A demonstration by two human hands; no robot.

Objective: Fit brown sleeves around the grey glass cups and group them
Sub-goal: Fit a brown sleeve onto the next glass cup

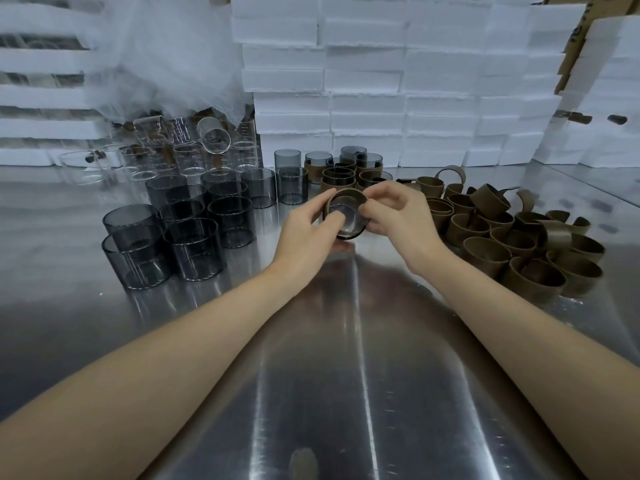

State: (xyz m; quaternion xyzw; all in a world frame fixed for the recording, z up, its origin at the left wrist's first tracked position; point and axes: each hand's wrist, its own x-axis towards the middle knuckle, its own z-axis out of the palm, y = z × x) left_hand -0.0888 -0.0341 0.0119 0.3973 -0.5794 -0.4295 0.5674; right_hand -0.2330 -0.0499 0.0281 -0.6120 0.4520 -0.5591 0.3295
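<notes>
Two forearms stretch over steel table (pixel 329 393). Left hand (pixel 304 237) and right hand (pixel 398 216) both curl round one grey cup (pixel 346 221), tilted toward viewer, held just above table centre. Brown sleeve (pixel 349 195) wraps cup, fingertips pinching it either side. Left of hands: bare grey cups (pixel 180 233), some stacked. Right: loose sleeve pile (pixel 519 247). Behind hands: sleeved cups (pixel 341 176) grouped. Farther back: clear glasses (pixel 173 154), stacked white foam blocks (pixel 381 81).
</notes>
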